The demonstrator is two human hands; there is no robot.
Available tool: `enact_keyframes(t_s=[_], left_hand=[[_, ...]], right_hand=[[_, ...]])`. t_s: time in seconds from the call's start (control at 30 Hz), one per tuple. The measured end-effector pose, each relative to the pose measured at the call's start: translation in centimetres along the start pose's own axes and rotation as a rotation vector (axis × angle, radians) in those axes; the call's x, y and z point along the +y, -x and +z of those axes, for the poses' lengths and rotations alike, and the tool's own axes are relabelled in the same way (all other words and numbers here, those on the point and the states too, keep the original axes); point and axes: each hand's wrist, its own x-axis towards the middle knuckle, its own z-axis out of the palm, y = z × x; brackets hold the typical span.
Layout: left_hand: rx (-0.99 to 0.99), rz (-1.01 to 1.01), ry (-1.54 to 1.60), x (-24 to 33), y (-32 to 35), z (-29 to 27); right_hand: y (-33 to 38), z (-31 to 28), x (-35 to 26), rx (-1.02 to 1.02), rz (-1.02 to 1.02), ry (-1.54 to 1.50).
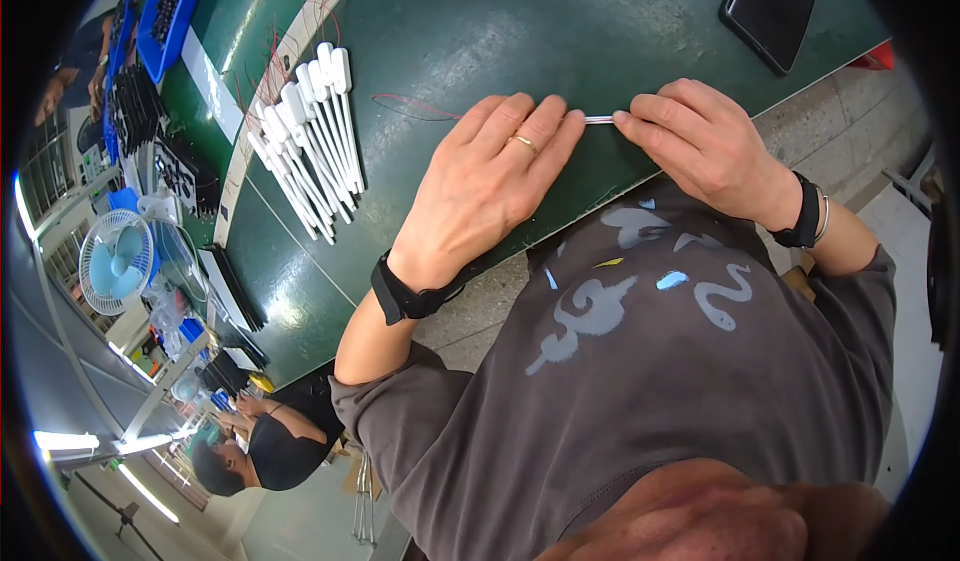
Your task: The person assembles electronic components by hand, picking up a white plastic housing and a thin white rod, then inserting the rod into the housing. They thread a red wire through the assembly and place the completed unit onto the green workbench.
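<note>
A thin, shiny rod (599,120) spans the short gap between my hands, over the table near its front edge. My left hand (500,166), with a ring on one finger, is closed round its left part, and the fingers hide most of that end. Thin red and dark wires (415,103) trail leftward from beneath these fingers onto the green table (450,51). My right hand (700,141) pinches the rod's other end between thumb and fingers. Left of my hands lies a bundle of white paddle-headed sticks (310,141) with fine red wires at their heads.
A black phone-like device (770,11) lies at the table's far right. Toward the far left stand a blue tray (175,21) and dark parts (190,176). Beyond the table's left side are a fan (117,261) and a seated person (270,441). Another person's arm (75,86) shows farther up.
</note>
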Motion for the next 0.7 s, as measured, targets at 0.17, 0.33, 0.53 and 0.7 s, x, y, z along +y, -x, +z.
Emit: enact_keyframes(t_s=[0.17, 0.33, 0.53, 0.7], left_hand=[[-0.067, 0.048, -0.144, 0.5, 0.0, -0.3], [-0.006, -0.026, -0.061, 0.7, 0.2, 0.5], [0.132, -0.264, 0.167, 0.5, 0.1, 1.6], [0.154, -0.353, 0.214, 0.4, -0.4, 1.5]], right_hand=[[0.0, 0.0, 0.0, -0.004, 0.009, 0.007], [-0.4, -0.2, -0.4, -0.022, 0.034, 0.031], [-0.3, -0.1, -0.4, -0.048, 0.022, 0.058], [-0.6, -0.4, -0.5, -0.130, -0.018, 0.113]])
